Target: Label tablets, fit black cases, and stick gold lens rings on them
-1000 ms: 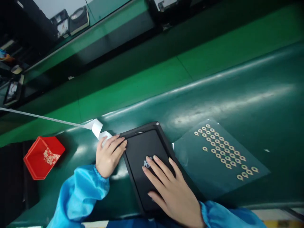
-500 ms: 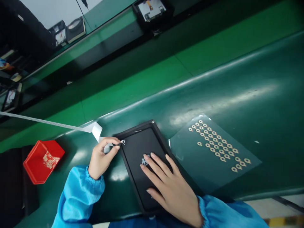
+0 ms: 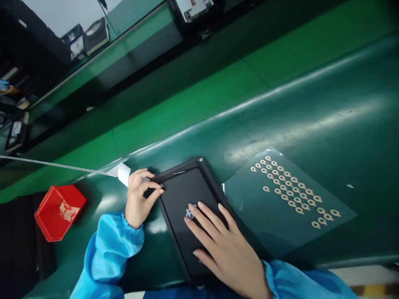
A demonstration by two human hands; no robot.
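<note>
A black tablet-like device (image 3: 183, 187) with a pale logo lies at a slant on the green table. My right hand (image 3: 221, 245) rests flat across its lower right part, fingers spread, partly covering the logo. At the device's upper left corner, my left hand (image 3: 140, 197) is closed, thumb and index finger pinched together. A tiny pale edge shows by those fingertips, where a small ring sits; what they grip is mostly hidden. Close behind the left fingers is a curled white strip (image 3: 124, 173). To the right, a clear sheet (image 3: 249, 211) carries several small ring-shaped pieces (image 3: 289, 193).
A red bin (image 3: 54, 220) with white lettering-like marks or small bits stands at the left, beside a black object (image 3: 18, 245). A thin pale band (image 3: 59, 164) runs leftward from the curled strip. Beyond the table edge is another bench with opened devices (image 3: 193, 9).
My left thumb and index finger have come over the small ring at the device's corner and hide most of it. The right hand stays flat on the device. The view has shifted slightly.
</note>
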